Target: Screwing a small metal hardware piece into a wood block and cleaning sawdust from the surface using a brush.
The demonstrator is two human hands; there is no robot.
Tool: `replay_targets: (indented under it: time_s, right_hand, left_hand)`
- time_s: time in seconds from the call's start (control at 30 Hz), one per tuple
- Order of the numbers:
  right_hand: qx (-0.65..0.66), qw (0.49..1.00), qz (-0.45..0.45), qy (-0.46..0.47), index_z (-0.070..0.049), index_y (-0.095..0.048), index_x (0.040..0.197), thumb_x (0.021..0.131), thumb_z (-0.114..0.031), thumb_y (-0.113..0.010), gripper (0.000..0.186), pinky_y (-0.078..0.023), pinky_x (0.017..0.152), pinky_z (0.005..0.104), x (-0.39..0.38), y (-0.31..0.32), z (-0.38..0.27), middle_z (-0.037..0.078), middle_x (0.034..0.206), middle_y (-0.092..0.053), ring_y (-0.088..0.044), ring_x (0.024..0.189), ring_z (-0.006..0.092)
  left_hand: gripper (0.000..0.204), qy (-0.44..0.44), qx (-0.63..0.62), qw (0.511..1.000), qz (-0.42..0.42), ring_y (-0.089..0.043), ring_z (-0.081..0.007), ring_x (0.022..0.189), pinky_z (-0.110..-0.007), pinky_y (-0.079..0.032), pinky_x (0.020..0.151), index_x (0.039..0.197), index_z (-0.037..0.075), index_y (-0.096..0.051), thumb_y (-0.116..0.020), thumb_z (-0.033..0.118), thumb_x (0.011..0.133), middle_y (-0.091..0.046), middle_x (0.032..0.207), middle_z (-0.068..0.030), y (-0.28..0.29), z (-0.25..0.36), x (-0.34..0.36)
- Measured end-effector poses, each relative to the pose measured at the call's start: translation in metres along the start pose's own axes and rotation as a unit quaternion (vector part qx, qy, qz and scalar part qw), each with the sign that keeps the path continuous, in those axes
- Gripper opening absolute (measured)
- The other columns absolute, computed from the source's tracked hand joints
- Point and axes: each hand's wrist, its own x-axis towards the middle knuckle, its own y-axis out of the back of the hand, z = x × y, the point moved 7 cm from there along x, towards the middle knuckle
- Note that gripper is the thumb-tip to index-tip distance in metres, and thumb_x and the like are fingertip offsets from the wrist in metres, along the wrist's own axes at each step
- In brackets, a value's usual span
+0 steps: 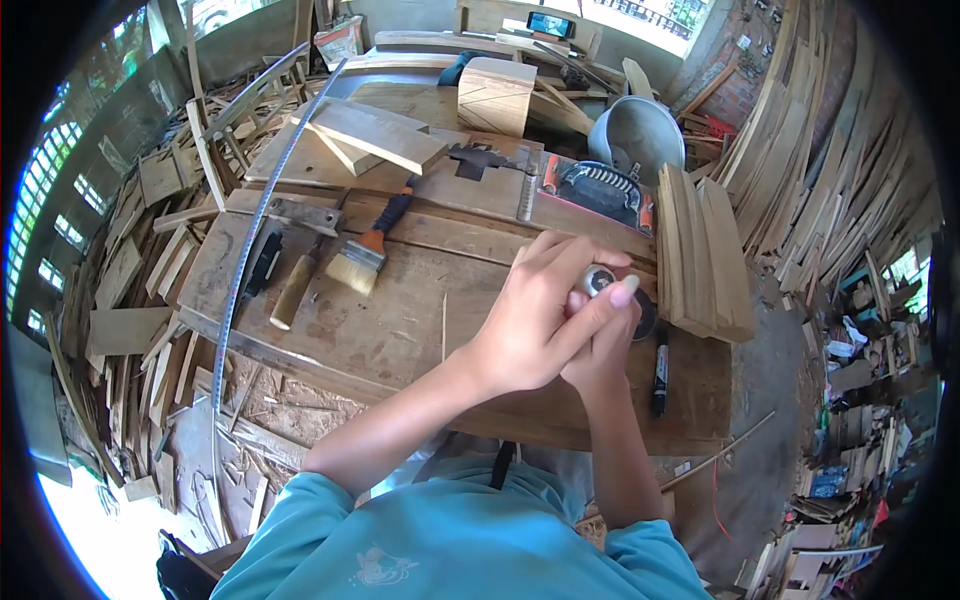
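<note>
Both my hands are closed together over the right part of the workbench. My left hand (pixel 540 315) is wrapped round a thing with a round silvery end (pixel 598 280) and a dark centre; its kind I cannot make out. Under it my right hand (pixel 603 350) clasps the same thing, mostly hidden by the left. A dark round thing (pixel 646 315) shows just beside the fingers, partly covered. A pale board (pixel 462 318) lies flat beneath the left wrist. Near the right hand a black marker pen (pixel 661 375) rests on the bench.
On the wooden workbench (pixel 400 345) lie a paintbrush (pixel 358 262), a wooden-handled tool (pixel 295 290), boards (pixel 380 135), a black-and-orange tool (pixel 600 190) and stacked wood blocks (pixel 700 255). A long steel ruler (pixel 240 260) runs along the left. A metal bucket (pixel 640 135) stands behind.
</note>
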Motion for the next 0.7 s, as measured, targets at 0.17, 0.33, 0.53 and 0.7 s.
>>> replay_targets:
  time_s: [0.17,0.33,0.53,0.7]
  right_hand:
    - [-0.108,0.96,-0.26,-0.002,0.002,-0.048,0.148,0.085,-0.043,-0.084,0.085,-0.044,0.111,0.0547,-0.012,0.008,0.003,0.026,0.144,-0.052,-0.05,0.136,0.0473]
    - [-0.064,0.89,-0.438,-0.107,0.002,-0.037,0.16,0.068,-0.052,-0.094,0.121,-0.035,0.126,0.0522,-0.058,-0.014,0.055,0.029,0.158,-0.04,-0.036,0.151,0.0494]
    - [-0.081,0.932,-0.351,-0.041,0.005,-0.049,0.145,0.065,-0.043,-0.097,0.105,-0.043,0.118,0.0519,-0.049,-0.004,0.055,0.025,0.146,-0.049,-0.049,0.136,0.047]
    - [-0.076,0.94,-0.328,-0.048,0.004,-0.05,0.147,0.064,-0.042,-0.097,0.106,-0.047,0.114,0.0505,-0.056,-0.007,0.059,0.022,0.142,-0.052,-0.051,0.133,0.0431]
  left_hand:
    - [0.028,0.016,-0.062,0.996,0.067,-0.064,-0.0327,0.091,-0.041,-0.051,0.087,0.108,-0.003,-0.066,-0.062,0.025,0.108,-0.07,0.096,-0.0174,0.0,-0.013,0.004]
    - [0.032,0.151,-0.234,0.96,-0.02,-0.06,-0.0144,0.079,-0.031,-0.049,0.076,0.112,-0.005,-0.06,-0.057,0.027,0.111,-0.064,0.088,-0.0111,-0.026,-0.019,0.001]
    - [0.05,0.135,-0.259,0.956,0.042,-0.057,-0.013,0.068,-0.029,-0.045,0.063,0.094,-0.004,-0.058,-0.055,0.045,0.104,-0.06,0.073,-0.0083,-0.025,-0.034,0.01]
    - [0.029,0.063,-0.259,0.956,0.119,-0.055,-0.0038,0.065,-0.023,-0.042,0.057,0.084,0.001,-0.066,-0.08,0.025,0.094,-0.064,0.073,0.0006,-0.024,-0.048,0.009]
